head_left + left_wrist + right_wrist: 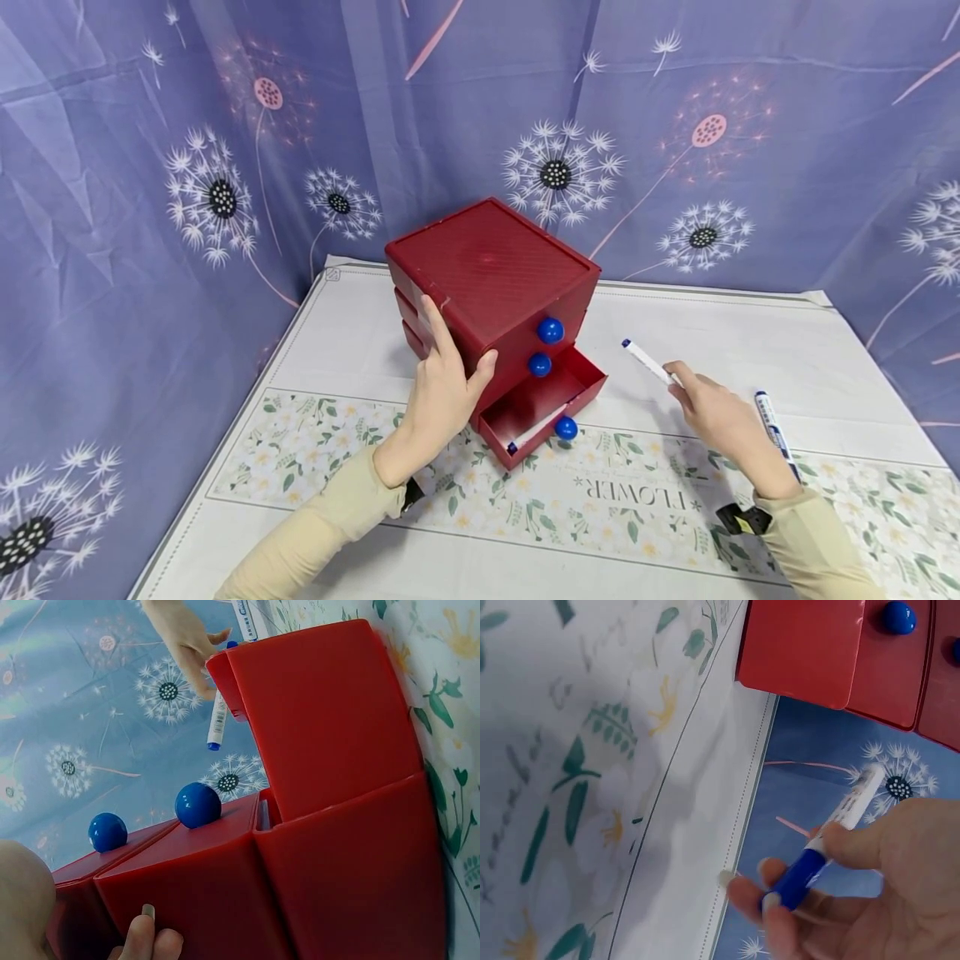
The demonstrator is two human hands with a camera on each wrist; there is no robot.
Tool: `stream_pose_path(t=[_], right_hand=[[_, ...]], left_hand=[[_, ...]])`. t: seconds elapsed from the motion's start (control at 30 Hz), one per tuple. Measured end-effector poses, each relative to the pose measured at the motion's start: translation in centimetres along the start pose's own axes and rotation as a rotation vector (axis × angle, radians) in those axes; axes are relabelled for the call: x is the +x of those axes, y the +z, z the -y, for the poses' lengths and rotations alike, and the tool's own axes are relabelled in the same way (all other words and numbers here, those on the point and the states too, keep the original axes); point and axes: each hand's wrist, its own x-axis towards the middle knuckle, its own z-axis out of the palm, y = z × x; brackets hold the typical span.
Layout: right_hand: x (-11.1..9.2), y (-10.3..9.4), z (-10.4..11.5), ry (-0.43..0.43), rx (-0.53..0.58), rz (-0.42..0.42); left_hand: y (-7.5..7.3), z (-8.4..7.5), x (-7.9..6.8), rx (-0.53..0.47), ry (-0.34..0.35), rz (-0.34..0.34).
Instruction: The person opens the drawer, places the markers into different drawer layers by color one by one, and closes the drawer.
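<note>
A red chest of drawers (491,258) with blue round knobs stands on the table, its lowest drawer (590,398) pulled out. Inside that drawer lies a white marker (542,425) with a dark blue end. My left hand (438,392) rests on the chest's left side, index finger extended and thumb near the front edge; its fingertips (142,937) touch the red wall. To the right of the drawer, my right hand (716,417) pinches a white whiteboard marker (647,360) above the table. Its blue cap (799,877) lies between thumb and fingers in the right wrist view.
Another whiteboard marker (776,429) lies on the table beside the right forearm. A white cloth with a floral band (637,500) covers the table. Purple-blue dandelion curtains (450,125) hang behind and at both sides.
</note>
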Motion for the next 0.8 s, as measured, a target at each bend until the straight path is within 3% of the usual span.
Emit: stream_pose_path(t=[0.23,0.5,0.63,0.8], right_hand=[[0.4,0.2,0.4,-0.093,0.017,-0.139],[1.0,0.3,0.9,-0.307,0.078,-0.296],[1.4,0.4,1.2,-0.397,0.110,-0.331],[1.8,0.7,1.7,-0.450,0.130,-0.332]], left_hand=[[0.0,0.0,0.0,-0.006,0.002,-0.001],[0.0,0.0,-0.1,-0.012,0.000,0.000],[0.0,0.0,-0.1,-0.014,-0.001,-0.001],[0.0,0.0,-0.1,-0.009,-0.001,0.000]])
